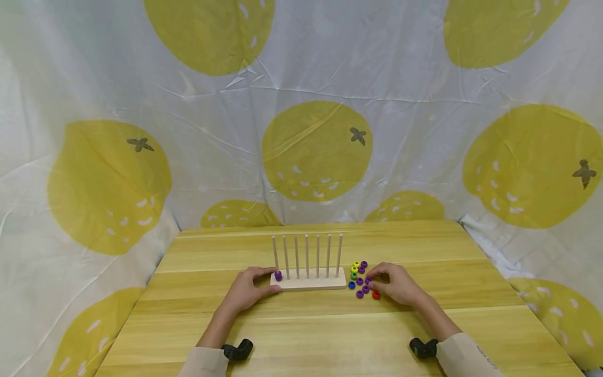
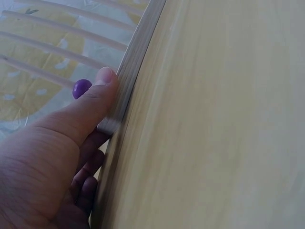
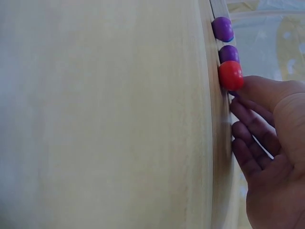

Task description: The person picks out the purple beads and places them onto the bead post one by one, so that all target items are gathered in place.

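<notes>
A wooden board with several upright pegs (image 1: 308, 284) stands on the table. My left hand (image 1: 244, 289) grips its left end, thumb on the front edge and fingers toward the back. A purple bead (image 1: 278, 276) sits low on the leftmost peg, also seen as a purple bead (image 2: 82, 88) beside the thumb in the left wrist view. To the right of the board, my right hand (image 1: 397, 285) pinches a purple bead (image 1: 369, 280) between thumb and index finger, at table level. In the right wrist view a red bead (image 3: 230, 75) largely hides that bead.
Loose beads lie between the board and my right hand: yellow (image 1: 356, 264), green (image 1: 354, 276), blue (image 1: 352, 285), red (image 1: 376, 295) and several purple ones (image 1: 360, 294). A lemon-print cloth (image 1: 316, 152) hangs behind the wooden table (image 1: 325, 340).
</notes>
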The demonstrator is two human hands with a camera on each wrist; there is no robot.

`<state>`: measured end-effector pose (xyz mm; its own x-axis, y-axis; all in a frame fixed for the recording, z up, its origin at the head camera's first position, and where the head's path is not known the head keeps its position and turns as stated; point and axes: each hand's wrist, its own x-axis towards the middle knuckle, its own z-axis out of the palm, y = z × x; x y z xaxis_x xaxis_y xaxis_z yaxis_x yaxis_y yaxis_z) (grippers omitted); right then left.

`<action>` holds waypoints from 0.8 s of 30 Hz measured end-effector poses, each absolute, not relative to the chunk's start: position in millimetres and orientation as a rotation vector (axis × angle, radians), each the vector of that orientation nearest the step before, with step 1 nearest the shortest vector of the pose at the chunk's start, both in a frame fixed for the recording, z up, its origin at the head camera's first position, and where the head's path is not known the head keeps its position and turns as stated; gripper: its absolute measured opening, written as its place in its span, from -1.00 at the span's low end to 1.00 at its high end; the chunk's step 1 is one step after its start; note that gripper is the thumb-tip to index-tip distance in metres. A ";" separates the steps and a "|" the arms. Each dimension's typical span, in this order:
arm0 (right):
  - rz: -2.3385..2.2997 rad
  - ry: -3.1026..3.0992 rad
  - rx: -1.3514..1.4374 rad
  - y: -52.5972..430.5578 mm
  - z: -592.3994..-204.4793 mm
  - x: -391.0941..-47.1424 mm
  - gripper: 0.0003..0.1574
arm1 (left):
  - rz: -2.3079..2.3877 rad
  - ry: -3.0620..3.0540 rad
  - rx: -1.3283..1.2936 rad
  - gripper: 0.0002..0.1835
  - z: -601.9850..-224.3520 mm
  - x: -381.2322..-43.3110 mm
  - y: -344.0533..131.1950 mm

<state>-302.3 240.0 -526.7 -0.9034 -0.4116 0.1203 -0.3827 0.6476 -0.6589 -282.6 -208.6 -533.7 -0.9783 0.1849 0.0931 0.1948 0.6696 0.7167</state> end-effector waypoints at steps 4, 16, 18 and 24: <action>-1.131 2.811 -0.633 239.5 -525.7 -301.5 -0.81 | -1.227 -2.860 -0.327 -0.39 -534.1 -282.6 -209.0; -1.212 2.783 -0.558 236.2 -510.6 -299.1 -0.80 | -1.233 -2.858 -0.323 -0.40 -532.9 -282.6 -209.0; -1.210 2.817 -0.591 235.5 -504.0 -299.3 -0.80 | -1.234 -2.858 -0.322 -0.40 -533.1 -283.0 -209.2; -1.201 2.876 -0.695 232.2 -477.2 -299.3 -0.75 | -1.235 -2.861 -0.323 -0.39 -533.8 -284.2 -209.7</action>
<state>-299.3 232.2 -477.2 -0.9039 -0.3726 0.2101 -0.4113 0.6224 -0.6659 -284.2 -209.7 -533.8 -0.9788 0.1846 0.0890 0.1914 0.6679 0.7193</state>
